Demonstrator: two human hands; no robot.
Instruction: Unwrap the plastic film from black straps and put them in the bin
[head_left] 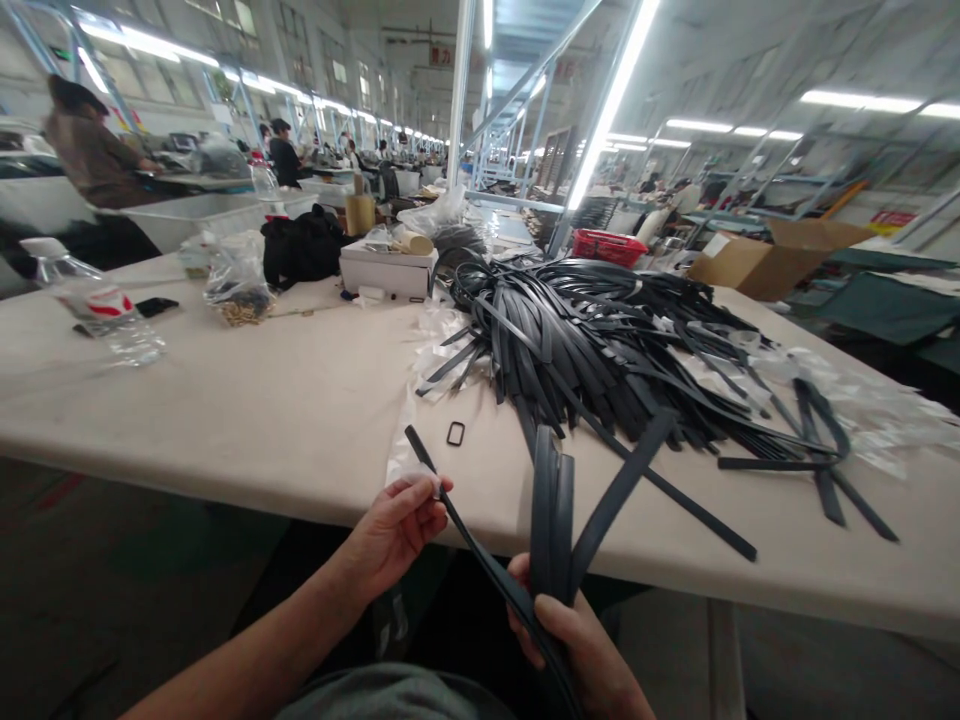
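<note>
Close to the table's front edge, my left hand pinches a dark strap a little below its far end. Something whitish shows at the left fingertips, too small to name. Lower right, my right hand is closed around several black straps; their ends stand up and fan out above the fist. The pinched strap also runs down to this hand. Beyond my left hand, a small black rectangular ring lies flat on the table. A large heap of black straps spreads behind my right hand.
On the cream table stand a clear plastic bottle, a bag of small brass-coloured parts, a black cloth bundle and a white box. Behind are a red basket, a cardboard box and people at other tables.
</note>
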